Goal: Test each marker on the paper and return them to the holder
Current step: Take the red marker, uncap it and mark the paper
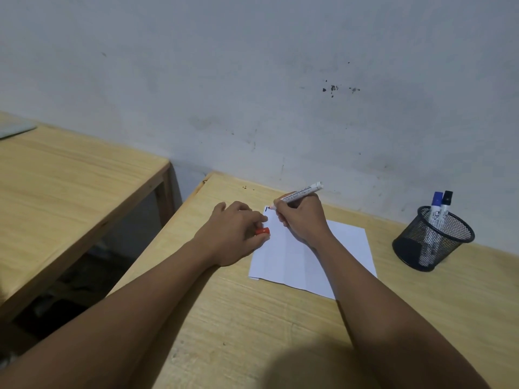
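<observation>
A white sheet of paper [295, 259] lies on the wooden desk [252, 318]. My right hand [302, 217] grips an uncapped white marker [304, 191], its tip touching the paper's far left corner beside a short dark mark [266, 208]. My left hand [234, 234] rests on the paper's left edge and pinches a red cap [263, 231]. At the right stands a black mesh holder [432, 240] with a blue-capped marker [436, 204] and a black-capped marker [446, 202] upright in it.
A grey wall [252, 80] runs along the desk's far edge. A second wooden table [70, 186] stands to the left, across a dark gap [92, 265]. A pale flat object [15, 129] lies on its far left corner.
</observation>
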